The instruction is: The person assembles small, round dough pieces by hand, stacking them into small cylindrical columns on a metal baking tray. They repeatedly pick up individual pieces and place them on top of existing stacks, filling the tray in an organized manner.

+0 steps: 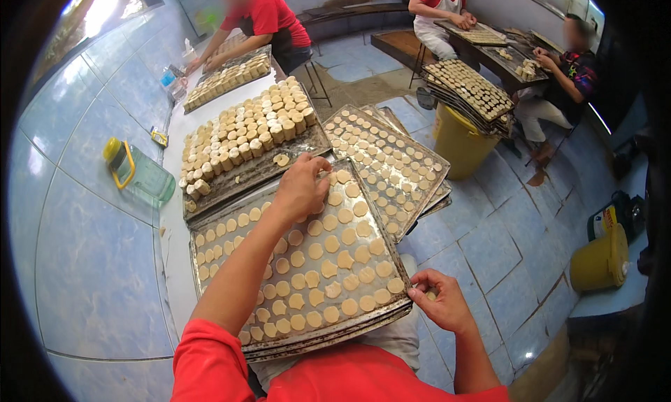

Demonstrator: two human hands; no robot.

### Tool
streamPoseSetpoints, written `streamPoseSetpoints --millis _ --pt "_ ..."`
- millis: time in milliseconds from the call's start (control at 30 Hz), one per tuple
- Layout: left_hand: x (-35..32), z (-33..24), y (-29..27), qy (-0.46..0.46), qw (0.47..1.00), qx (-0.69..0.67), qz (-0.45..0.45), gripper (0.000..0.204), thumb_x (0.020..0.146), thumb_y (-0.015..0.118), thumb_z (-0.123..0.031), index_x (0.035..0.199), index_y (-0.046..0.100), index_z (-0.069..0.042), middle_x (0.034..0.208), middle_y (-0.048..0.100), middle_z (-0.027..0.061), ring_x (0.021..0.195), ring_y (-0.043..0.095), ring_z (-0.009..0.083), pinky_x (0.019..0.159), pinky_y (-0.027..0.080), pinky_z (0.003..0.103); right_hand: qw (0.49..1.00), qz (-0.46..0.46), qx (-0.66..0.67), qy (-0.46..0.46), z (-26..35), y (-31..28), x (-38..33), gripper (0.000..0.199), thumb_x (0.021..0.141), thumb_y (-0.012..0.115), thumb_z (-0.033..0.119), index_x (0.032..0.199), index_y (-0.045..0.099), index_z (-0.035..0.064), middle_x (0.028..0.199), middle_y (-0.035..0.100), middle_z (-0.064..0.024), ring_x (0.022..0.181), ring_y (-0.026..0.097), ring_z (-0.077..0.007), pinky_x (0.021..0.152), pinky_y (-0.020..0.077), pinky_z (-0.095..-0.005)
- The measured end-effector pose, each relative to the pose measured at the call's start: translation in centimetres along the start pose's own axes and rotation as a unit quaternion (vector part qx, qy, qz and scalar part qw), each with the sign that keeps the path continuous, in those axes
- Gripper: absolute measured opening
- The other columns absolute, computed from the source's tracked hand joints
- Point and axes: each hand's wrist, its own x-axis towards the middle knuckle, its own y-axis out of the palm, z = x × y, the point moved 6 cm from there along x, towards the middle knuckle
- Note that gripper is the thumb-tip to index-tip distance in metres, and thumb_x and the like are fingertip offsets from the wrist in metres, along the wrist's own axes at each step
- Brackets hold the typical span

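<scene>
A dark metal baking tray (307,283), stacked on others, rests in front of me, covered in rows of flat pale dough rounds (328,268). My left hand (305,187) reaches across to its far edge, fingers bent down and closed over the dough rounds there; whatever they pinch is hidden. Beside the tray's near right corner, my right hand (444,303) is closed with a small pale dough round (431,293) showing between its fingers. Just beyond lies another tray (244,185) with upright stacks of dough rounds (244,128) packed close together and a torn piece (281,160) at its edge.
More trays of dough rounds (384,166) overlap at the right. A yellow bucket (458,145) bears another tray stack (470,87). A capped clear jug (140,171) stands by the tiled wall. One person (269,21) works at the far left, two others (437,14) at the back right.
</scene>
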Motion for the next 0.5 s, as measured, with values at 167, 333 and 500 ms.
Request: streamPoseSetpoints --millis 167,333,500 --pt "0.2 -1.6 0.6 0.020 0.998 0.031 0.056 0.038 0.100 0.076 -0.031 0.132 0.073 -0.012 0.129 0.063 0.0177 0.119 0.066 0.0374 0.105 0.054 0.047 0.998 -0.006 0.058 0.025 -0.5 0.8 -0.2 0.022 0.097 0.077 0.011 0.115 0.071 -0.0015 0.084 0.068 -0.0001 0.077 0.061 -0.0069 0.070 0.0510 -0.0252" --pt "-2.4 -1.6 -2.6 0.037 0.998 0.023 -0.043 0.052 0.101 0.074 -0.035 0.147 0.064 -0.015 0.132 0.064 0.0172 0.119 0.068 0.0372 0.103 0.054 0.048 0.998 -0.012 0.043 0.048 -1.1 0.7 0.1 0.027 0.095 0.076 0.010 0.118 0.072 -0.0037 0.087 0.069 -0.0007 0.080 0.061 -0.0078 0.073 0.0519 -0.0261" --pt "-13.8 5.5 -11.9 -0.053 0.990 0.010 -0.134 0.048 0.096 0.078 -0.021 0.140 0.067 -0.006 0.124 0.068 0.0175 0.112 0.069 0.0326 0.100 0.055 0.043 0.995 -0.015 0.087 0.036 -1.2 0.8 0.7 0.027 0.094 0.075 0.007 0.119 0.072 -0.0027 0.086 0.068 0.0005 0.072 0.062 -0.0070 0.065 0.0513 -0.0241"
